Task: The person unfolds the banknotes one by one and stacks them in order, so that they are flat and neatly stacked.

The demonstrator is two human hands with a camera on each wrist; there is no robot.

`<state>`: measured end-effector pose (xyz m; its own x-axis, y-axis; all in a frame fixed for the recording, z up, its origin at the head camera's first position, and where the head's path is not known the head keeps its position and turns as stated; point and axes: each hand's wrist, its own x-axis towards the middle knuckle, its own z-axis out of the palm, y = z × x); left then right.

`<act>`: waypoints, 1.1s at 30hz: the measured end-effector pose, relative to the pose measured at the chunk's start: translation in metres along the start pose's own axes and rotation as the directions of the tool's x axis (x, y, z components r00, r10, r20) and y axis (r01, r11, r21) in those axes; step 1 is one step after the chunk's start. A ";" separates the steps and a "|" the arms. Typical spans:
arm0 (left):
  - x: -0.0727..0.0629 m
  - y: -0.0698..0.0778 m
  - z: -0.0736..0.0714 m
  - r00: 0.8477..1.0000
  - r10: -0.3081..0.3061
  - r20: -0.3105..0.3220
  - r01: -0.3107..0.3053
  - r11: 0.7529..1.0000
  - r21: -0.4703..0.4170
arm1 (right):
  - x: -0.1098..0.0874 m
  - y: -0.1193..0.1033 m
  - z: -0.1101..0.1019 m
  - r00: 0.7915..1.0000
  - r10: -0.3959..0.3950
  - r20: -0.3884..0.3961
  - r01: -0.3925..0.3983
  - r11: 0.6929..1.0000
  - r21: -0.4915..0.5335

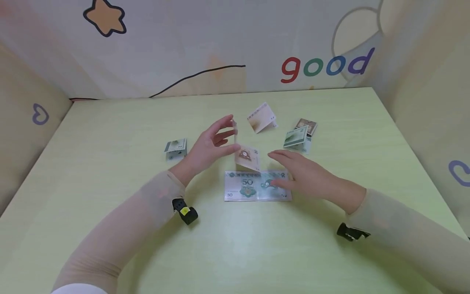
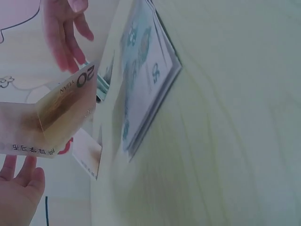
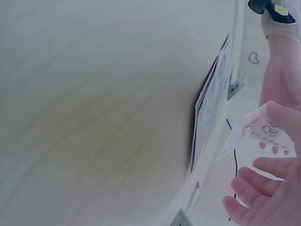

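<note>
A creased play banknote marked 20 [image 1: 249, 158] stands bent above a stack of notes. My left hand [image 1: 205, 153] holds it by its left edge, the thumb in front and the fingers by the raised half. In the left wrist view, the note's brown side [image 2: 70, 101] shows its fold. My right hand [image 1: 308, 175] hovers to the right of it, fingers extended, its thumb over the stack's right end. The stack of notes, with a 50 note [image 1: 238, 196] on top, lies flat on the table below both hands.
Behind the hands a folded pale brown note [image 1: 261, 117] stands tented. To its right, a folded green note [image 1: 295, 136] leans by a flat brown note [image 1: 310, 125]. Another folded green note [image 1: 176, 147] stands beside my left wrist. Printed cloth walls [image 1: 202, 49] enclose the table.
</note>
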<state>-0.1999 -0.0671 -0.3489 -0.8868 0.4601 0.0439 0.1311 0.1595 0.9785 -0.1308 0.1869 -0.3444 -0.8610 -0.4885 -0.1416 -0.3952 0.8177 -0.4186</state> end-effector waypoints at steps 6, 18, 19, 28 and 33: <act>-0.003 0.006 0.007 0.998 0.069 0.014 -0.068 0.997 -0.047 | 0.009 0.000 0.000 0.999 0.031 -0.012 -0.030 0.995 0.097; -0.009 0.013 0.023 0.988 0.134 0.074 -0.126 0.987 -0.099 | 0.017 -0.001 -0.001 0.999 -0.042 -0.027 0.047 0.981 0.191; -0.009 0.013 0.024 0.988 0.134 0.075 -0.126 0.987 -0.104 | 0.017 -0.001 -0.001 0.998 -0.049 -0.029 0.054 0.980 0.192; -0.011 0.013 0.023 0.990 0.115 0.076 -0.107 0.988 -0.107 | 0.017 0.001 -0.002 1.000 -0.022 -0.012 0.024 0.980 0.198; -0.012 0.011 0.018 0.989 0.122 0.084 -0.120 0.992 -0.025 | 0.014 0.002 -0.004 1.000 0.025 -0.004 -0.024 0.979 0.205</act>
<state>-0.1797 -0.0554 -0.3423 -0.8240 0.5475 0.1455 0.2253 0.0811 0.9709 -0.1448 0.1827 -0.3431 -0.8720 -0.4666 -0.1480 -0.3009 0.7494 -0.5898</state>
